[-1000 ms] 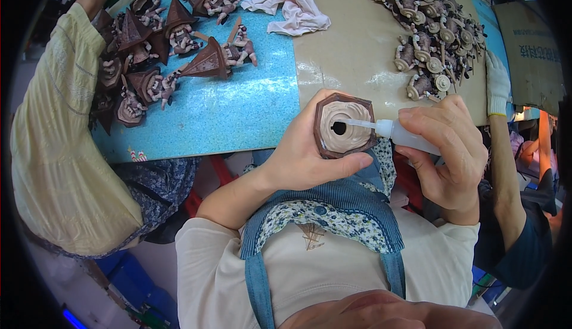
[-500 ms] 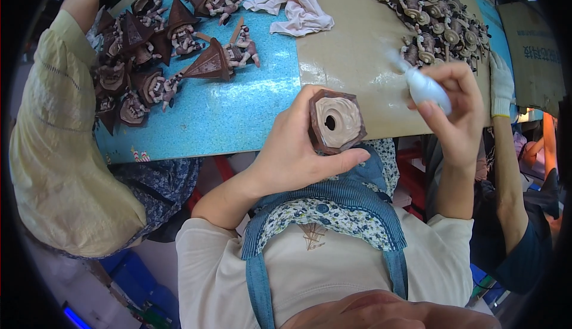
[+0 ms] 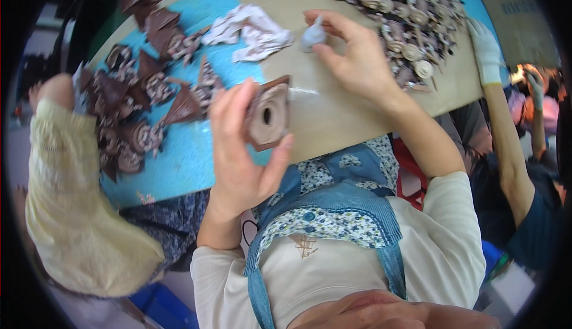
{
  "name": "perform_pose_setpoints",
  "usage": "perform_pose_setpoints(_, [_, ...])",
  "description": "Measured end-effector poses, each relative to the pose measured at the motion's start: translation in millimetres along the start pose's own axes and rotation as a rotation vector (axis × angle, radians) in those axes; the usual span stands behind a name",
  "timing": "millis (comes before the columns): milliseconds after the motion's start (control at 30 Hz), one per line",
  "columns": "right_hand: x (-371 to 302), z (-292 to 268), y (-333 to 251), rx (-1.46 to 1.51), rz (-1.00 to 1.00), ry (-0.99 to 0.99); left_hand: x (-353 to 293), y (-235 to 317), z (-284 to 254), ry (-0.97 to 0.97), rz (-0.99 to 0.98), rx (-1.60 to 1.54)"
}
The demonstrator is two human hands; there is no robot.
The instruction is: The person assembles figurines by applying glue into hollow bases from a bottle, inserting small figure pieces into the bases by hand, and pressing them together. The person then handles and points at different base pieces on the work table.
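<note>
Two-toned table [image 3: 333, 120], blue [image 3: 179, 156] and tan.

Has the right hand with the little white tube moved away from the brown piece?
Yes. The right hand carried the white tube off the brown piece, up toward the crumpled cloth.

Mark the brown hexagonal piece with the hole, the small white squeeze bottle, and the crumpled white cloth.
brown hexagonal piece with the hole [image 3: 269, 116], head view, pale face beside the hole
small white squeeze bottle [image 3: 312, 33], head view, its body
crumpled white cloth [image 3: 250, 30], head view, middle fold
</note>
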State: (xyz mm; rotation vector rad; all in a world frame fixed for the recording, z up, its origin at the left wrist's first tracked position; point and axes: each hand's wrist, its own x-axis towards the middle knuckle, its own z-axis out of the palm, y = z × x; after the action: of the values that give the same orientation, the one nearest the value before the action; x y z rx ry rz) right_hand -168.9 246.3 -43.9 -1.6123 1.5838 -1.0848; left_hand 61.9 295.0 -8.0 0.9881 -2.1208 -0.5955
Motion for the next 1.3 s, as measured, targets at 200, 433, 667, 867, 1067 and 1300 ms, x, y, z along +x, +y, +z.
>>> perform_pose_setpoints(200, [-39.2, -61.3, -10.8, 0.004, -0.064, 0.269, 3.5, -3.6, 24.0, 0.264, 0.093, -0.131])
perform_pose_setpoints(433, [-81.9, -98.7, 2.0, -0.728, -0.241, 0.09, 12.5, 6.9, 56.8, 0.372, 0.029, -0.419])
perform_pose_setpoints(667, [-98.2, -61.4, 2.9, -0.83, -0.377, 0.073, 9.7, 5.9, 74.8, 0.471, 0.028, -0.525])
perform_pose_setpoints(867, [-103.8, -47.0, -12.2, -0.614, -0.406, -0.042, 6.2, -0.5, 69.4, 0.533, 0.084, -0.502])
perform_pose_setpoints(1067, [-114.1, -33.5, -15.3, -0.84, -0.176, 0.073, 3.9, -10.2, 65.2, 0.656, 0.115, -0.546])
perform_pose_setpoints(1300, [-113.2, -33.8, -27.3, -0.368, 0.055, 0.068, 4.8, -20.9, 57.6, 0.586, 0.149, -0.726])
